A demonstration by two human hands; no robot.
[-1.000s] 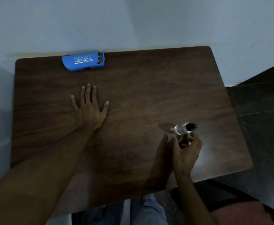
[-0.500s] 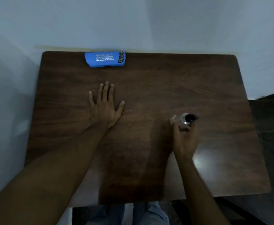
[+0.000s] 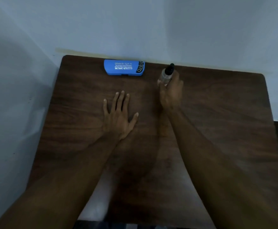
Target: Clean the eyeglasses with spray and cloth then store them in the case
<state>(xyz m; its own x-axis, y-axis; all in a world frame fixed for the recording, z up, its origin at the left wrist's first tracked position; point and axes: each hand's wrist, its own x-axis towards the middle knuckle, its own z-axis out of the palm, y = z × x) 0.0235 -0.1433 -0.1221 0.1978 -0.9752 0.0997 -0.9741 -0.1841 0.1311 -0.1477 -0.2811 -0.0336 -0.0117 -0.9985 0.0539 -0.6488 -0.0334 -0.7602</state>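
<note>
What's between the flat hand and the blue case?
Nothing: the head view shows bare table between the left hand and the blue case.

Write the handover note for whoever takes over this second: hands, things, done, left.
Left hand: flat and open on the table.
Right hand: grips the spray bottle, black cap up, near the far edge.
The blue case lies shut at the far edge, left of the bottle.
No glasses or cloth in view.
Done: unclear; the glasses may already be in the case.
Left: probably set the bottle down and check the case.

Lettering (image 3: 123, 65) on the case (image 3: 110, 68) is too small to read.
</note>
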